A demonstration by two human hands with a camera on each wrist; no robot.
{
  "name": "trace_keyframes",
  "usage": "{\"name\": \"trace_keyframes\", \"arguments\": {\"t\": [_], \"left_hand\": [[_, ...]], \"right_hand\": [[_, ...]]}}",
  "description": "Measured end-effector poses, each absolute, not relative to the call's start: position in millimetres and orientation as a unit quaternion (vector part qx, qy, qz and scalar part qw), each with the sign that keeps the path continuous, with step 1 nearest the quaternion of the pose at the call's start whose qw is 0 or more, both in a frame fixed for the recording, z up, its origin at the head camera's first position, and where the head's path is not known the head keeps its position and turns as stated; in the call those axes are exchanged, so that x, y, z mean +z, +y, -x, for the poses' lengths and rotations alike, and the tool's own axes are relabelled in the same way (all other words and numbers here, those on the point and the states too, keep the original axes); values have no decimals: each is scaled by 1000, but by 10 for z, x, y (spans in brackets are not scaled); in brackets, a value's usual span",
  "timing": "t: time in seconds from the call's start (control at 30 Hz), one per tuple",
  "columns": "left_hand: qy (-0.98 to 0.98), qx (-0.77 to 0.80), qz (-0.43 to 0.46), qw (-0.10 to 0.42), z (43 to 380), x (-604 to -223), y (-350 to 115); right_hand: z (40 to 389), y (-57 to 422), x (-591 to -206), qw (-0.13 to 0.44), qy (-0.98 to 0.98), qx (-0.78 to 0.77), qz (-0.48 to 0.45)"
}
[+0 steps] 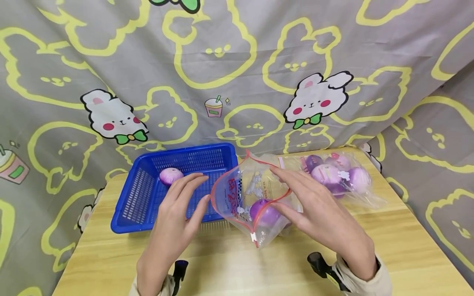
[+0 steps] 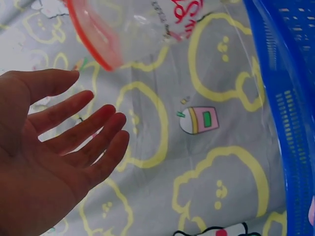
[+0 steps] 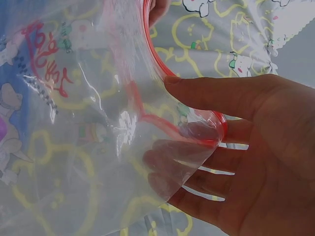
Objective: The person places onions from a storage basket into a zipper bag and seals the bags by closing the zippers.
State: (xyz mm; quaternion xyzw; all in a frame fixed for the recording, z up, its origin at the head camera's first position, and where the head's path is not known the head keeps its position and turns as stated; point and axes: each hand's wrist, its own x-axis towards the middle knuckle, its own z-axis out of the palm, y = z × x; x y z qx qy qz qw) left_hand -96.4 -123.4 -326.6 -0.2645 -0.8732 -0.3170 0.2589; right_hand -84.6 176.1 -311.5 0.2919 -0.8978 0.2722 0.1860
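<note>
A clear zip bag [image 1: 237, 213] with a red-edged mouth and a white slider stands in the middle, its mouth spread wide. Through the plastic shows a round purple ball [image 1: 264, 211]. My right hand [image 1: 320, 205] holds the bag's right side, thumb along the near red rim and fingers behind the plastic. Opposite it, my left hand [image 1: 177, 213] is apart from the bag, its fingers spread and slightly bent, thumb tip close to the left rim. In the left wrist view its palm holds nothing. Behind this hand, a purple-and-white ball [image 1: 170, 176] lies in the blue basket [image 1: 129, 224].
At the right back of the wooden table [image 1: 237, 271] lies another clear bag [image 1: 364, 199] holding several purple and pinkish balls. A grey patterned curtain [image 1: 229, 135] hangs behind the table. The basket's right end stands close beside the zip bag.
</note>
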Motion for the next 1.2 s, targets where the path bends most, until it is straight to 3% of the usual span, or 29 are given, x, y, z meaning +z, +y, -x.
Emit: {"name": "trace_keyframes", "arguments": {"t": [0.5, 0.87, 1.2], "left_hand": [[-895, -296, 219, 251, 1312, -3546, -1452], [-926, -271, 158, 210, 1556, -3796, -1687], [-934, -264, 134, 202, 1675, -3949, -1815]], "right_hand": [[850, 1738, -3144, 177, -901, 268, -292], [847, 1750, -3148, 169, -902, 271, -292], [845, 1763, -3121, 165, -901, 274, -294]]}}
